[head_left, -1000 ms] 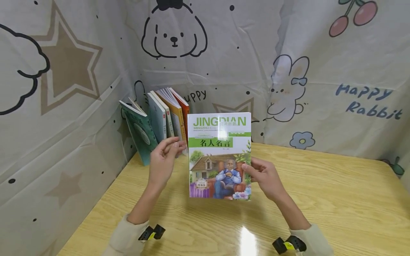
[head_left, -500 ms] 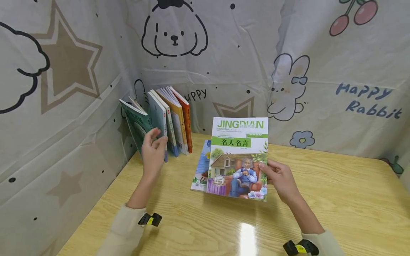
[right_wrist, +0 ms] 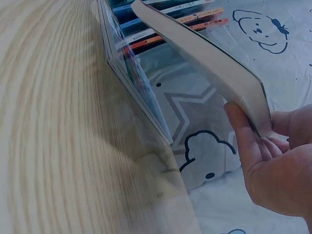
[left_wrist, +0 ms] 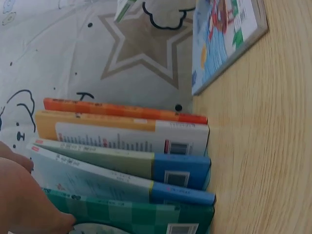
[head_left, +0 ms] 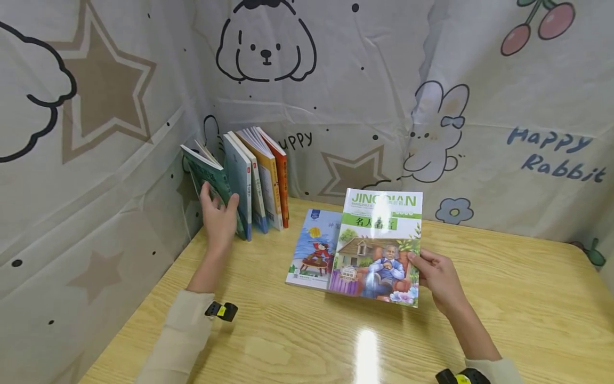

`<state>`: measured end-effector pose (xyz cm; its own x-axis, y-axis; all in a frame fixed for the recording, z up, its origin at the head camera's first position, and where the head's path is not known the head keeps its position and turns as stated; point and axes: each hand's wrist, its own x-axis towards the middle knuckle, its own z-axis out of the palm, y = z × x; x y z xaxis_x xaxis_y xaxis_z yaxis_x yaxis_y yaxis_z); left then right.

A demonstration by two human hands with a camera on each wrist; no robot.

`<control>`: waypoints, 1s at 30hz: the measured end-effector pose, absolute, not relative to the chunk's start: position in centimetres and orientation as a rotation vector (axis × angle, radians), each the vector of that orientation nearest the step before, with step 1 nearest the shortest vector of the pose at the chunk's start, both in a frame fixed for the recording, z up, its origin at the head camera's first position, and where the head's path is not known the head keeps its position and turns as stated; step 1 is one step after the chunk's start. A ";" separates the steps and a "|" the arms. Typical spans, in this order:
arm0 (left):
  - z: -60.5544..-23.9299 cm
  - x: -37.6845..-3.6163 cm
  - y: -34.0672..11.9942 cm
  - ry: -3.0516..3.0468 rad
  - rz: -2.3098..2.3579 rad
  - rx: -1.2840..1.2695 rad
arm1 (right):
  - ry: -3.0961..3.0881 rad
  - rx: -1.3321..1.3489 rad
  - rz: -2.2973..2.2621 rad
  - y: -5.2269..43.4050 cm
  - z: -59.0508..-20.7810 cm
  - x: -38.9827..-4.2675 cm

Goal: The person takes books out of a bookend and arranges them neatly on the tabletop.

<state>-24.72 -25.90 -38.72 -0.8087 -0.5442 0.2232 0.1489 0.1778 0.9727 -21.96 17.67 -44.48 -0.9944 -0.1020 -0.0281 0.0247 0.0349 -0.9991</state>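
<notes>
The right hand (head_left: 441,277) pinches the right edge of a white-and-green paperback (head_left: 379,245) with an old man in an armchair on its cover. This book is raised and overlaps a blue picture-cover book (head_left: 312,256) lying on the table. At the left, the left hand (head_left: 219,221) reaches to a dark green book (head_left: 211,173) leaning in the corner. Its thumb and fingers are spread over that book's front, without a visible closed grip. In the left wrist view, a fingertip (left_wrist: 63,220) lies on the green book's spine.
Right of the green book stand a pale blue book (head_left: 237,181), a light green one (head_left: 257,192), a yellow-orange one (head_left: 266,176) and a red-orange one (head_left: 283,181). Printed cloth walls (head_left: 336,112) enclose the wooden table (head_left: 268,341) at back and left.
The right hand has carried the white-and-green paperback rightward, uncovering part of the blue book on the table. The left hand has moved left from beside the standing books to the green book.
</notes>
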 end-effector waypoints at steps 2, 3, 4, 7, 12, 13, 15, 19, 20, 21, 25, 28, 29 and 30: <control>-38.8 -25.1 -26.1 -1.951 -1.657 0.398 | 2.189 -0.049 -2.110 18.1 -44.7 -22.0; -38.8 -25.4 -26.2 -1.960 -1.642 0.411 | 2.181 -0.033 -2.109 18.4 -44.8 -22.0; -38.8 -25.6 -26.3 -1.964 -1.628 0.420 | 2.177 -0.018 -2.102 18.6 -45.0 -22.1; -38.9 -26.1 -26.7 -1.966 -1.599 0.444 | 2.145 0.014 -2.083 19.3 -45.4 -22.2; -39.0 -26.5 -26.9 -1.992 -1.543 0.458 | 2.095 0.036 -2.035 20.2 -46.1 -22.5; -39.0 -26.6 -26.8 -2.003 -1.537 0.459 | 2.087 0.046 -2.028 20.4 -46.3 -22.5; -39.0 -26.9 -26.8 -2.026 -1.519 0.455 | 2.073 0.074 -2.021 20.7 -46.4 -22.6; -39.1 -27.6 -26.9 -2.062 -1.482 0.462 | 2.026 0.112 -2.012 21.4 -46.7 -22.9; -39.2 -27.7 -26.9 -2.068 -1.470 0.468 | 2.017 0.112 -2.009 21.5 -46.8 -23.0; -39.3 -27.9 -26.9 -2.072 -1.462 0.477 | 2.011 0.114 -2.007 21.7 -46.9 -23.0; -39.8 -28.4 -27.0 -2.073 -1.447 0.486 | 1.999 0.134 -2.004 22.1 -47.2 -23.2; -40.1 -28.8 -27.2 -2.061 -1.436 0.464 | 2.002 0.158 -1.994 22.3 -47.5 -23.4; -40.2 -29.0 -27.3 -2.056 -1.432 0.458 | 2.003 0.170 -1.992 22.4 -47.5 -23.5; -40.4 -29.1 -27.4 -2.052 -1.430 0.456 | 1.998 0.173 -1.993 22.6 -47.6 -23.5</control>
